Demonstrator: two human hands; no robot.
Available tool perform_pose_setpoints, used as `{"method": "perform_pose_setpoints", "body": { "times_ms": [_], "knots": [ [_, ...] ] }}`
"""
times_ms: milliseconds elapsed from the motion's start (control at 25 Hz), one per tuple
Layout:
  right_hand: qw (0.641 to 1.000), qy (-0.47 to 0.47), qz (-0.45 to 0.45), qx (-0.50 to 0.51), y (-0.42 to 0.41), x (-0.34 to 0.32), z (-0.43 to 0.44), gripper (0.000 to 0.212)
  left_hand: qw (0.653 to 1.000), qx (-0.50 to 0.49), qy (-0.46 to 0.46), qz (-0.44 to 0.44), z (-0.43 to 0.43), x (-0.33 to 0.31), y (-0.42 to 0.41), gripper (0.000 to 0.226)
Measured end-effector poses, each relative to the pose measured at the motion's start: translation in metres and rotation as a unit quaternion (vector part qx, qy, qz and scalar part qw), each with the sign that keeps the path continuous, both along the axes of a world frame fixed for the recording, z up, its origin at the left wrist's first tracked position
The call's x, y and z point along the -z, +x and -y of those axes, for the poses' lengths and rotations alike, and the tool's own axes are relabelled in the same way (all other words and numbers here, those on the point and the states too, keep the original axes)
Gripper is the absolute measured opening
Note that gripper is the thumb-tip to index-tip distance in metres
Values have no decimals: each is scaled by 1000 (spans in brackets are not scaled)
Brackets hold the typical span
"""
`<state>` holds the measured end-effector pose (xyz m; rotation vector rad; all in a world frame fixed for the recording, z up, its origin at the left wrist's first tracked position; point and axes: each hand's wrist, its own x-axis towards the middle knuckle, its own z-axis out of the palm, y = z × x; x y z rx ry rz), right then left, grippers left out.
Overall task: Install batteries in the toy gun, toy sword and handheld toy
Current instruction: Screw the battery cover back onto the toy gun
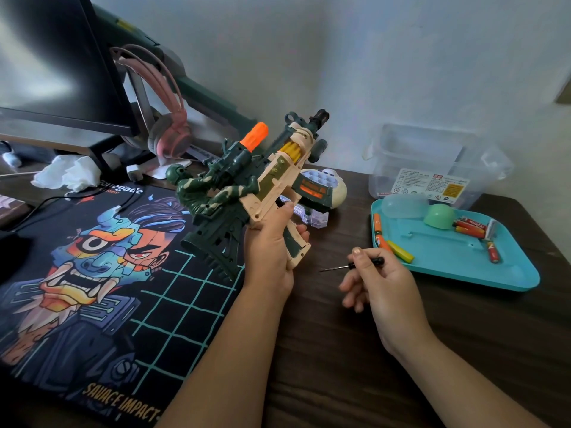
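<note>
My left hand [272, 245] grips the beige and green toy gun [278, 177] by its pistol grip and holds it above the desk, muzzle up and to the right. A green toy soldier with an orange-tipped launcher [213, 180] sits just left of the gun, touching it. My right hand [378, 279] pinches a small black-handled screwdriver [355, 265], its tip pointing left. The white handheld toy [327, 183] lies behind the gun, partly hidden. A clear plastic toy piece [310, 216] lies under the gun. Several batteries [469, 227] lie in the teal tray [457, 270].
A large printed desk mat [92, 273] covers the left of the dark wooden desk. A monitor [61, 63], pink headphones [167, 131] and crumpled tissue [68, 174] stand at the back left. A clear plastic bin [432, 162] stands behind the tray.
</note>
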<state>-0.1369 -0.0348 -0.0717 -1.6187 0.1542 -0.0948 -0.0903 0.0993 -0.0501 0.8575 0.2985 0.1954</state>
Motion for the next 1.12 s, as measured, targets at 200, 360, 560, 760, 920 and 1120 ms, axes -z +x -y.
{"method": "perform_pose_setpoints", "body": {
  "times_ms": [200,360,560,760,920,1120],
  "knots": [
    [1000,-5,-1,-5,0,1,1,20,1000,3,-10,-4,-1,0,-1,7],
    [1000,8,-3,-2,1,1,2,24,998,-1,-53,-16,-2,1,0,7],
    [999,44,2,5,4,5,2,26,996,-5,-89,-18,-6,5,5,9],
    [1000,24,4,-1,6,9,0,18,993,-27,-115,0,-14,4,-2,8],
    [1000,1,9,-9,5,9,1,18,987,-67,-142,10,-39,4,-18,9],
    [999,-34,11,-8,2,10,-1,19,979,-94,-182,-2,-69,21,-34,9]
  ]
}}
